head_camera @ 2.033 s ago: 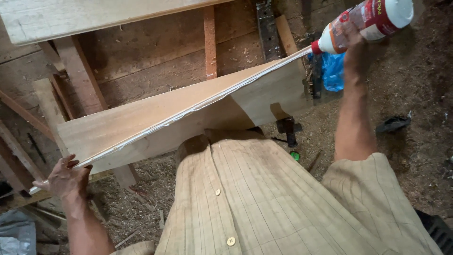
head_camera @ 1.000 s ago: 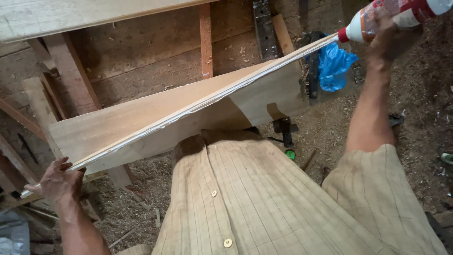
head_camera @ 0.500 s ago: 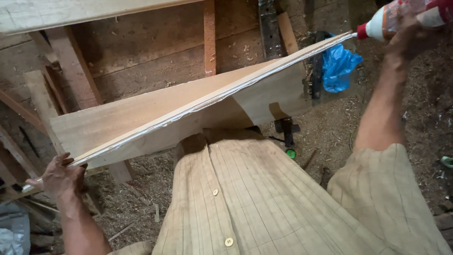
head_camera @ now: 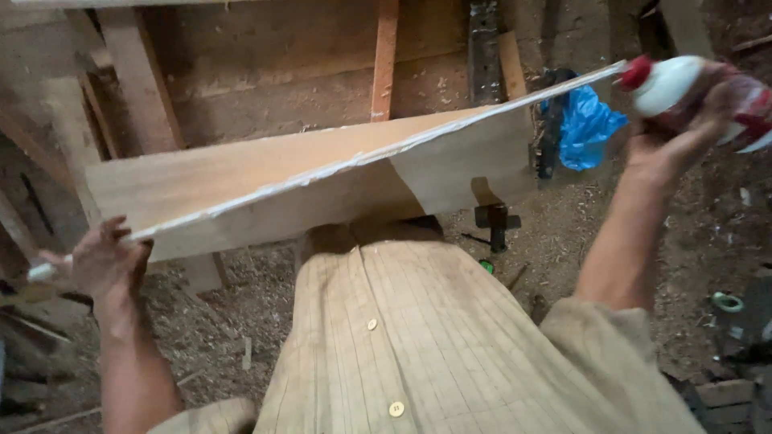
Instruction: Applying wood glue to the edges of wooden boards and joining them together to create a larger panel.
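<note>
A long thin wooden strip point(head_camera: 378, 153) runs on edge from lower left to upper right, with a white line of glue along its top edge. My left hand point(head_camera: 100, 261) grips its near end at the lower left. My right hand point(head_camera: 683, 141) holds a white glue bottle point(head_camera: 683, 84) with a red nozzle, its tip just past the strip's far end at the upper right. A wide flat wooden board point(head_camera: 265, 181) lies under the strip.
A crumpled blue plastic bag point(head_camera: 587, 124) hangs by a dark metal clamp point(head_camera: 548, 128) behind the board. Wooden beams and planks point(head_camera: 386, 56) fill the background. Sawdust covers the floor point(head_camera: 555, 241), with a roll of tape point(head_camera: 728, 301) at right.
My right hand has carried the glue bottle rightward along the strip's edge to its far end. The view has shifted slightly; my left hand keeps its hold.
</note>
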